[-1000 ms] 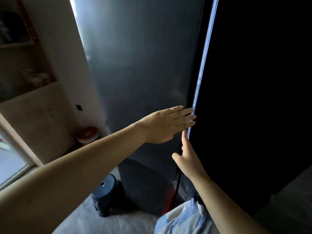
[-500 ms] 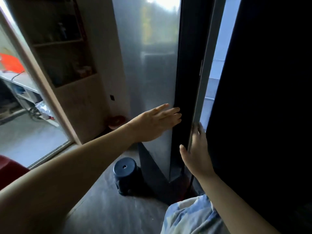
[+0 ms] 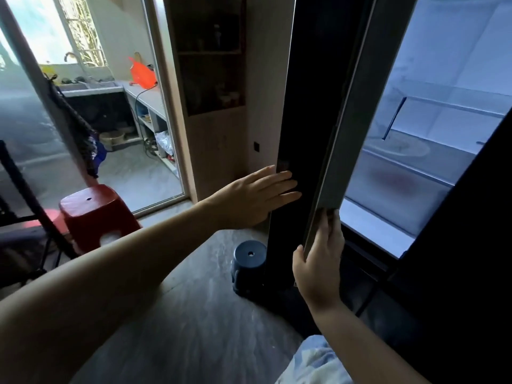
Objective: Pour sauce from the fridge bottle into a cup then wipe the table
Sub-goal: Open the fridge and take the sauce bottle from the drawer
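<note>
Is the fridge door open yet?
Open: the fridge door stands swung out edge-on, right hand gripping its edge, lit shelves exposed.

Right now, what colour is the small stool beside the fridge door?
Dark blue stool, seen in the head view, the only one.

Grey floor (image 3: 194, 314), bearing a red stool (image 3: 97, 214) at left and a dark blue stool (image 3: 248, 261) right against the fridge door's foot.
</note>
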Tool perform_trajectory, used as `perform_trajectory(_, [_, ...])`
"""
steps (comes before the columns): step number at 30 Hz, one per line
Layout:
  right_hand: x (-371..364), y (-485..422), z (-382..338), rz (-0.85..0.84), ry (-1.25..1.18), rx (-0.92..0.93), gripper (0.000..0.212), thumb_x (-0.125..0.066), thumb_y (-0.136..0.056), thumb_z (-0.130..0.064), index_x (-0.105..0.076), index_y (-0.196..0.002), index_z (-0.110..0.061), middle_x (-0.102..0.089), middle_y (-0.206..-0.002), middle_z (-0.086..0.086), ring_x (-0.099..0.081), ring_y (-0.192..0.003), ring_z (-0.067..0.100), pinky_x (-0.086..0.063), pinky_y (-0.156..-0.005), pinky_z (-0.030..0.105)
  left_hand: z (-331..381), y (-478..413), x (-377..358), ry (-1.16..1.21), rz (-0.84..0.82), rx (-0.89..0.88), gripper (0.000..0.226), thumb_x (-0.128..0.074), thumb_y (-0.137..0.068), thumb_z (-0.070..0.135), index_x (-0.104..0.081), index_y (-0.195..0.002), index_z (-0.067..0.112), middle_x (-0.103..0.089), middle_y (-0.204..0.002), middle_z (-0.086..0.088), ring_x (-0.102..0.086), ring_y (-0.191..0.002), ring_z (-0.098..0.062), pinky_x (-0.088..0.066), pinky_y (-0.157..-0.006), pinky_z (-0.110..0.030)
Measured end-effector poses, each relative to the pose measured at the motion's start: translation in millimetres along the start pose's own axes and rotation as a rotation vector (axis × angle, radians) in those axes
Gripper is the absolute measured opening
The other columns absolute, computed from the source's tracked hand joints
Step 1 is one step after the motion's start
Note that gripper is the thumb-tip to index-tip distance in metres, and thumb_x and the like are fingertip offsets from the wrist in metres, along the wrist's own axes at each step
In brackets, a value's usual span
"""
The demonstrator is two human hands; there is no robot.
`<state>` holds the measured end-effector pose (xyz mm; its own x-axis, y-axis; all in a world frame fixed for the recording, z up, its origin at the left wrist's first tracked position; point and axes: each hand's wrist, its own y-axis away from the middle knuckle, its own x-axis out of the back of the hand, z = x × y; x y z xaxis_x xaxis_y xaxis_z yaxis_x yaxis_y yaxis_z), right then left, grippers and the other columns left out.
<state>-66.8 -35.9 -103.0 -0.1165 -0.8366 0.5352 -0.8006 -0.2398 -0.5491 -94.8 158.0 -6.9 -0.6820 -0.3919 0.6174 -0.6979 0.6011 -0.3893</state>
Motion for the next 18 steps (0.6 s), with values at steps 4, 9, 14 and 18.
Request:
perform_trajectory(4, [-17,4,-20,-0.035,-0.034,0.120,0.078,-0.057,-0.077,0.003,-0.026,-0.147,-0.011,-0.021,-0.155,0.007,-0.007,-0.144,0.007,-0.030,-0.114,0.044,1,28,-1,-0.031,-0.097,0.001,0.052,-0.036,-0.093,0.016,-0.036,-0.145,0.010,-0.040,-0.149,-0.010,-0.032,-0.140,-0.029,-0.022,-0.116,-0.042])
perform_trajectory(9, [-40,-2,-27,-0.111,-0.059,0.164,0.069,-0.054,-0.084,0.000,-0.025,-0.147,-0.010,-0.026,-0.153,0.010,-0.018,-0.144,0.015,-0.025,-0.114,0.033,-11,61,-17,-0.020,-0.160,0.132,0.068,-0.045,-0.083,0.024,-0.030,-0.147,0.013,-0.037,-0.150,-0.012,-0.032,-0.140,-0.030,-0.025,-0.115,-0.044])
perform_trajectory(14, [-71,-17,-10,-0.434,0.028,-0.027,0.069,-0.057,-0.090,-0.012,-0.020,-0.149,-0.011,-0.017,-0.158,0.003,-0.011,-0.146,0.015,-0.018,-0.118,0.033,-36,95,-38,0.060,-0.169,0.228,0.081,-0.065,-0.074,0.026,-0.032,-0.147,0.013,-0.038,-0.148,-0.018,-0.035,-0.138,-0.034,-0.026,-0.112,-0.046])
perform_trajectory(18, [-102,-28,1,-0.660,0.193,-0.001,0.072,-0.052,-0.091,-0.016,-0.014,-0.151,-0.015,-0.004,-0.160,-0.002,0.004,-0.146,0.011,-0.009,-0.120,0.032,-62,121,-61,0.078,-0.172,0.269,0.080,-0.066,-0.077,0.027,-0.030,-0.147,0.012,-0.035,-0.149,-0.020,-0.032,-0.139,-0.034,-0.022,-0.113,-0.045])
